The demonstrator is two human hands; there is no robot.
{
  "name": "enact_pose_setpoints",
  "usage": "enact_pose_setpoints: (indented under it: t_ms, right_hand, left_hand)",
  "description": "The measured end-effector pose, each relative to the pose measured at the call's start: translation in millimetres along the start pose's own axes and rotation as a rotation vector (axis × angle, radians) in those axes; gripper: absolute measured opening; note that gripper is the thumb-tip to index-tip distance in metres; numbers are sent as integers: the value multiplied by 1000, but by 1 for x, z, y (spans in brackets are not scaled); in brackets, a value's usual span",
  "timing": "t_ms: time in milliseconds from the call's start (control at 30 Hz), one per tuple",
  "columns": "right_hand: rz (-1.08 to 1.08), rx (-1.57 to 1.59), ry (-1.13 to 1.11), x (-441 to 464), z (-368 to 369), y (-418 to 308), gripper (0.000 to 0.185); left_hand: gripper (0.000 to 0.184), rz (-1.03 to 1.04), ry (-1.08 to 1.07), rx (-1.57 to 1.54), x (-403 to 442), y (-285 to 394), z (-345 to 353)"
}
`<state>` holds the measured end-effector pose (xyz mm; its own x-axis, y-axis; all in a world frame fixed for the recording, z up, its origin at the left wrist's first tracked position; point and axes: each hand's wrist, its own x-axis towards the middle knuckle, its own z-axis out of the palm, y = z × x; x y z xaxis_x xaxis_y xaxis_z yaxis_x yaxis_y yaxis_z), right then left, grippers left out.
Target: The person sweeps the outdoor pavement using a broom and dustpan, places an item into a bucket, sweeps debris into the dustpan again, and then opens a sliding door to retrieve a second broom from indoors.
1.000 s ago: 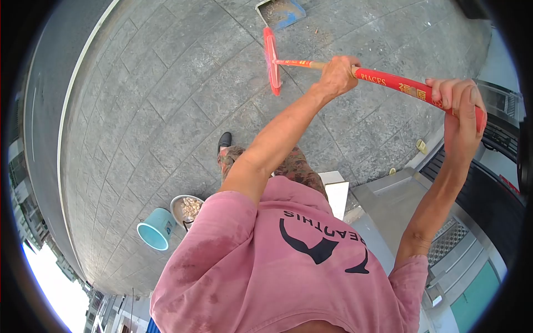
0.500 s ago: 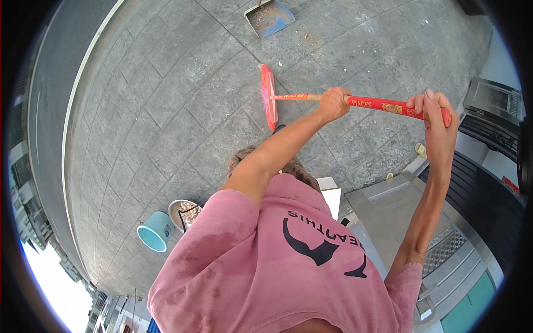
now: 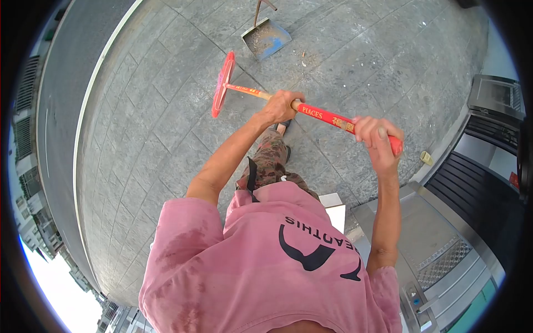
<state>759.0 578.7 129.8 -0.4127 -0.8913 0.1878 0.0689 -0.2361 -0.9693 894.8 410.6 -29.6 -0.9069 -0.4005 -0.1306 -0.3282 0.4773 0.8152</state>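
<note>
Broom point(image 3: 311, 112) in both hands point(image 3: 280, 106); handle point(image 3: 327, 117) reads "PIACES", shirt point(image 3: 266, 261) lettering ends "THIS".

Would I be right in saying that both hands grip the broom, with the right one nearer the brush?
Not quite: the head view shows the left hand nearer the brush, with the right hand by the handle's other end. Both do grip the broom.

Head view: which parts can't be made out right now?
All in the head view:
Broom handle: stretches hidden under the left fingers and right fingers.
Dustpan handle: cut off by the top edge.
Debris in the dustpan: pieces too small to identify.
White object: partly hidden behind the pink shirt.
</note>
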Motion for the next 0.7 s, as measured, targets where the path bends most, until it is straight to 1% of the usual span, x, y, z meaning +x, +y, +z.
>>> enact_pose_setpoints:
  t_ms: [100,133,200,233,267,300,333,367,400,500,600,700]
  right_hand:
    - [204,-43,118,-1,21,69,29]
    - [243,-64,141,3,25,81,29]
    - [310,-112,153,12,10,77,29]
    - [346,-136,163,15,-1,71,30]
    - [341,-102,225,21,-17,58,30]
    - [339,-69,290,27,-34,38,31]
    - [365,-109,304,35,-48,14,32]
    - [354,-151,301,42,-62,-5,32]
    - [341,-192,296,49,-71,-21,32]
    - [265,-333,203,79,-78,-56,34]
    - [112,-332,-45,106,-82,-73,36]
    - [114,-246,-67,127,-101,-81,37]
  left_hand:
    - [19,-50,74,-21,-6,-81,6]
    - [18,-100,14,27,2,-89,14]
    - [16,-205,-123,130,12,-98,28]
    - [15,-218,-159,103,24,-87,39]
    - [14,-229,-196,80,40,-70,53]
    - [15,-175,-186,37,56,-46,63]
    - [16,-128,-213,-16,74,-24,72]
    - [20,-90,-201,-68,91,0,77]
    - [20,-50,-190,-103,106,20,79]
    - [20,11,-130,-167,136,52,70]
    - [21,3,-76,-187,150,78,46]
    - [19,-59,9,-181,148,79,36]
